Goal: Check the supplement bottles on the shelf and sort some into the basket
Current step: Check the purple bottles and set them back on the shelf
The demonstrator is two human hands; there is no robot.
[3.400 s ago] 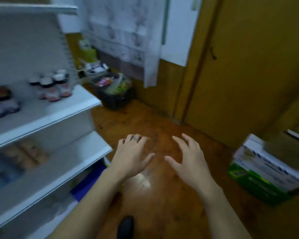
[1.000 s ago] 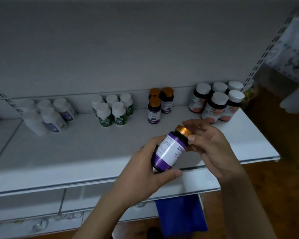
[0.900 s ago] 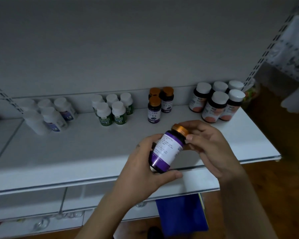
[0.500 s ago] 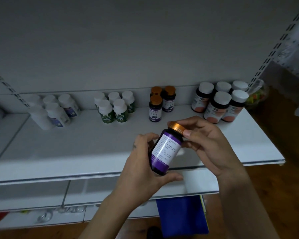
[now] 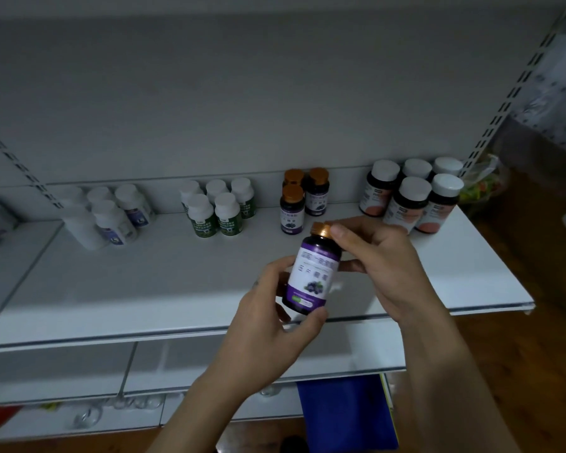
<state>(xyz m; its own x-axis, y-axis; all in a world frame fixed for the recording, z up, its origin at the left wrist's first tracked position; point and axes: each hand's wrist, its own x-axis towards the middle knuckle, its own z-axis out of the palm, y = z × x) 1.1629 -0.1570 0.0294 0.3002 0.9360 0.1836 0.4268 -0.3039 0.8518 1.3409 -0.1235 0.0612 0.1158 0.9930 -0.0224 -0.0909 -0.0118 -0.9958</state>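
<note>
Both my hands hold a dark bottle with a purple-and-white label [image 5: 311,276] and a gold cap above the white shelf [image 5: 151,282]. My left hand [image 5: 268,325] grips the bottle's lower body, thumb under its base. My right hand [image 5: 379,256] pinches it at the cap and neck. The label faces me, showing a berry picture. At the back of the shelf stand groups of bottles: three matching gold-capped purple ones [image 5: 293,207], several green-labelled white ones [image 5: 216,209], several white ones with blue labels [image 5: 111,217], and several dark ones with white caps and pink labels [image 5: 409,199].
A lower shelf [image 5: 79,367] runs beneath, with a blue object [image 5: 343,413] below it. Wooden floor [image 5: 543,371] shows on the right. A plastic bag with colourful contents [image 5: 484,188] lies beyond the shelf's right upright. No basket is in view.
The bottle has turned in my hands from tilted to nearly upright, and its front label with the berry picture now faces me. Much earlier my hands were empty over the floor.
</note>
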